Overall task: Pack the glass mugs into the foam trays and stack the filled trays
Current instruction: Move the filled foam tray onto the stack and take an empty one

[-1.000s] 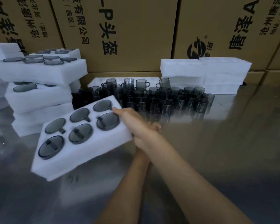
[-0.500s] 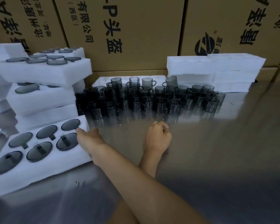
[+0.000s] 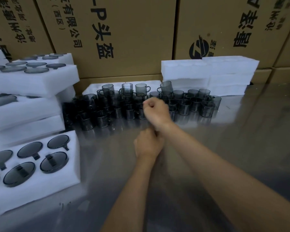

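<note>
Head view shows my right hand (image 3: 155, 111) raised in front of the loose glass mugs (image 3: 141, 104), fingers curled into a fist with nothing in it that I can see. My left hand (image 3: 147, 144) sits lower, just beside my right wrist, its fingers tucked out of sight, so I cannot tell whether they are curled or holding anything.

I judge the job partly done. A filled foam tray (image 3: 40, 186) lies on the steel table (image 3: 224, 131) at my near left, its round pockets each showing a dark mug set in flush. Behind it stands a stack of filled trays (image 3: 28, 82), several layers high. The near tray is not on that stack, so stacking it looks like one step left.

Plenty remains: the unpacked mugs crowd the middle of the table against the cardboard boxes (image 3: 124, 30), some perched on others. Empty foam trays (image 3: 208, 72) are piled at the far right, just behind the mugs.

These mugs are smoky grey, see-through, small, with side handles; some have ribbed walls
</note>
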A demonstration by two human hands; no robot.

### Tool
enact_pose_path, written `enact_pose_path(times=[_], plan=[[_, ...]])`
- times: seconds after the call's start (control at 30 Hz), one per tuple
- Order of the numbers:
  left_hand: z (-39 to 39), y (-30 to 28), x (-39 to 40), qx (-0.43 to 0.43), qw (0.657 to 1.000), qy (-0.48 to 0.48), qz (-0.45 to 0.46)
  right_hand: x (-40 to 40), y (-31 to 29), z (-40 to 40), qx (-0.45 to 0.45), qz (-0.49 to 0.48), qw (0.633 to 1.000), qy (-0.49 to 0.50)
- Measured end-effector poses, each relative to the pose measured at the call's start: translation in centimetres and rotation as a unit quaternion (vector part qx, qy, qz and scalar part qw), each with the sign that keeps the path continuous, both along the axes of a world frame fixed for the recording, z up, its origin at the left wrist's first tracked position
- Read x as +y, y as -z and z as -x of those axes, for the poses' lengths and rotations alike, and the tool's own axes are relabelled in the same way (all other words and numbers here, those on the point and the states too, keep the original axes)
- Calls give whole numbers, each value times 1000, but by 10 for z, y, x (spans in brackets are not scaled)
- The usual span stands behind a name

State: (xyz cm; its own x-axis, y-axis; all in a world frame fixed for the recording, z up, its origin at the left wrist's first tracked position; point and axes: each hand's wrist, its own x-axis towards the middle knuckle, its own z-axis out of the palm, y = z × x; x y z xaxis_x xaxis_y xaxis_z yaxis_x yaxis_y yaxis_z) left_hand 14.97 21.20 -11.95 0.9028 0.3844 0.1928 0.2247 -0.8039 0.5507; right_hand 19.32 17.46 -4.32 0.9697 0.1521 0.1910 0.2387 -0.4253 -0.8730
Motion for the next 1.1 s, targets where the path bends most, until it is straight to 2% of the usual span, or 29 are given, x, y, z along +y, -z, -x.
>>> enact_pose_path(times=[0.13, 0.23, 0.43, 0.67, 0.87, 1.0, 1.07, 1.1], plan=[[-20, -1, -3, -43, 995, 26, -91, -65, -4, -51, -32, 59, 994, 83], [-38, 1, 0, -48, 989, 52, -130, -98, -12, -86, -72, 147, 981, 108], [-66, 4, 5, -65, 988, 34, -134, -121, -42, -165, -130, 320, 931, 117], [-72, 11, 10, -67, 988, 24, -138, -109, -55, -238, -135, 484, 861, 74], [-72, 11, 11, -74, 990, 23, -120, -99, -60, -239, -245, 478, 835, 121], [-70, 7, 9, -74, 993, 3, -95, -102, -79, -201, -325, 409, 838, 157], [-70, 3, 11, -83, 996, -30, -16, -107, -88, -166, -342, 373, 850, 149], [-69, 1, 14, -107, 991, -41, 64, -109, -91, -147, -346, 356, 857, 139]])
